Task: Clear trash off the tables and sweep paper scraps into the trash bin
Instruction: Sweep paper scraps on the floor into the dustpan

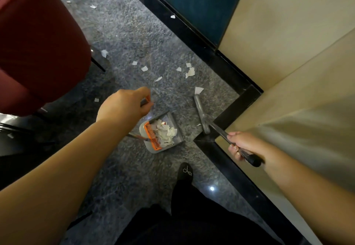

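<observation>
Speckled floor [124,33]: broom [200,113] head (grey) lengthwise toward scraps [190,72].

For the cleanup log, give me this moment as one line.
left hand: holds dustpan handle | right hand: grips broom | dustpan: scraps inside | floor: scraps remain

The left hand [124,104] hides the top of the dustpan [163,131] handle, the red chair [38,43] is cut off by the left edge, and scraps beyond the dustpan blur into specks.
</observation>
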### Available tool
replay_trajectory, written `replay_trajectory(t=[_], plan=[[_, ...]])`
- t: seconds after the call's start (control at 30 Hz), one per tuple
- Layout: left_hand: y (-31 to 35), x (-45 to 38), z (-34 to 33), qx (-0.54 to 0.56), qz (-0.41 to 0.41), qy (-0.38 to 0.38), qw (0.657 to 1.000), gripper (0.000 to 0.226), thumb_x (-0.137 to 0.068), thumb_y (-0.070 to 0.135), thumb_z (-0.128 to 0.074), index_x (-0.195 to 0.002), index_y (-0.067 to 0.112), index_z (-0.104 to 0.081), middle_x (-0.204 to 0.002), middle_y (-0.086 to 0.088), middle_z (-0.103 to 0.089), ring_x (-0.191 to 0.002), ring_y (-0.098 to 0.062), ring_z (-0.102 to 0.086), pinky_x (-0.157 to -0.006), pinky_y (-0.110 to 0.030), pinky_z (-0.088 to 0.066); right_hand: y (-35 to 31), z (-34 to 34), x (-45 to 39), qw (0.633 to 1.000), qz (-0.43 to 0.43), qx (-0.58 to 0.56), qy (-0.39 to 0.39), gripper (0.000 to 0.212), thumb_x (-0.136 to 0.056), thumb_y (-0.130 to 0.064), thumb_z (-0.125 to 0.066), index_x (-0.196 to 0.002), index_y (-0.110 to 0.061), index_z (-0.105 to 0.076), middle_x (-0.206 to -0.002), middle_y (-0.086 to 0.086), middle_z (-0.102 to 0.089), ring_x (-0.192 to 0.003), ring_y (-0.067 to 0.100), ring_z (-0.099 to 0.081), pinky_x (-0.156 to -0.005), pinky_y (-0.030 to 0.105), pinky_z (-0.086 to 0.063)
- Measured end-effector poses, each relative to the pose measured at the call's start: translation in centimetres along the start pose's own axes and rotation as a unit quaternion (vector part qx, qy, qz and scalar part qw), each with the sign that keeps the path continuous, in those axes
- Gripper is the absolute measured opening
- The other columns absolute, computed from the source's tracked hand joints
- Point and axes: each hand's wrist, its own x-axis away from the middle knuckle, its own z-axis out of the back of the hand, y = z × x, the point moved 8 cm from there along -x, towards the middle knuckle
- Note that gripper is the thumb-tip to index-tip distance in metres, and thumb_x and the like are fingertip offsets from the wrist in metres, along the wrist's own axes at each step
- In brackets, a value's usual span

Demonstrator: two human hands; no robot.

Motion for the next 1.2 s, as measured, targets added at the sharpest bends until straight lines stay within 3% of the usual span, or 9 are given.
replay_trajectory(t=[0.13, 0.3, 0.57, 0.67, 0.8, 0.97, 1.2], plan=[[3.1, -4.2, -0.3, -0.028, -0.04, -0.017, 0.999, 0.017, -0.096, 0.04, -0.056, -0.095, 0.023, -0.058, -0.062, 0.0, -0.05, -0.06, -0.024, -0.053, -0.049, -0.029, -0.035, -2.0, 1.9, -1.2, 1.0, -0.012, -0.022, -0.004, 0.028, -0.105, -0.019, -0.032, -0.131, -0.021, -0.042, -0.061, 0.003, -0.034, -0.027, 0.005, -0.034, -0.031, 0.011, -0.027], [5.6, -8.6, -0.5, -0.045, -0.09, -0.041, 0.994, 0.018, -0.095, 0.043, -0.057, -0.096, 0.025, -0.057, -0.065, -0.003, -0.054, -0.065, -0.027, -0.055, -0.053, -0.032, -0.042, -3.6, 2.8, -3.4, 0.999, -0.017, -0.037, -0.002, 0.016, -0.105, -0.019, -0.034, -0.119, -0.021, -0.041, -0.061, 0.002, -0.035, -0.027, 0.006, -0.035, -0.032, 0.012, -0.028], [3.3, -11.8, -0.6, -0.033, -0.09, -0.04, 0.995, 0.014, -0.091, 0.044, -0.061, -0.088, 0.032, -0.055, -0.063, 0.005, -0.054, -0.06, -0.021, -0.055, -0.055, -0.035, -0.05, -3.9, 0.5, -5.5, 0.999, -0.037, 0.03, -0.015, 0.009, -0.104, -0.02, -0.034, -0.106, -0.021, -0.042, -0.057, 0.003, -0.039, -0.038, 0.008, -0.034, -0.036, 0.015, -0.028], [2.6, -12.3, -0.2, -0.02, -0.088, -0.038, 0.995, 0.014, -0.09, 0.044, -0.06, -0.086, 0.032, -0.054, -0.065, 0.004, -0.057, -0.061, -0.023, -0.057, -0.056, -0.037, -0.052, -3.6, -1.4, -4.9, 0.997, -0.036, 0.051, -0.037, 0.014, -0.105, -0.017, -0.033, -0.113, -0.022, -0.043, -0.058, 0.004, -0.038, -0.044, 0.009, -0.033, -0.037, 0.018, -0.028], [3.1, -13.1, -0.6, -0.039, -0.101, -0.039, 0.993, 0.016, -0.094, 0.042, -0.057, -0.092, 0.025, -0.056, -0.061, 0.006, -0.048, -0.062, -0.025, -0.055, -0.052, -0.031, -0.042, -3.4, -3.5, -4.5, 0.996, -0.037, 0.059, -0.056, 0.038, -0.105, -0.018, -0.034, -0.142, -0.023, -0.031, -0.06, 0.003, -0.035, -0.045, 0.008, -0.03, -0.039, 0.017, -0.026], [2.7, -13.4, -0.4, -0.042, -0.11, -0.035, 0.992, 0.018, -0.095, 0.041, -0.056, -0.093, 0.023, -0.055, -0.067, -0.004, -0.055, -0.062, -0.028, -0.055, -0.048, -0.027, -0.034, -3.4, -5.0, -3.7, 0.996, -0.03, 0.047, -0.066, 0.042, -0.104, -0.02, -0.038, -0.145, -0.025, -0.031, -0.061, 0.003, -0.033, -0.038, 0.005, -0.028, -0.039, 0.014, -0.025], [1.6, -12.5, 0.0, -0.028, -0.112, -0.047, 0.992, 0.019, -0.096, 0.04, -0.055, -0.096, 0.022, -0.055, -0.069, -0.004, -0.058, -0.065, -0.03, -0.058, -0.052, -0.034, -0.046, -5.2, -5.5, -1.4, 0.998, -0.014, 0.023, -0.05, 0.043, -0.103, -0.021, -0.041, -0.145, -0.026, -0.031, -0.065, 0.004, -0.038, -0.037, 0.004, -0.032, -0.037, 0.014, -0.029]])
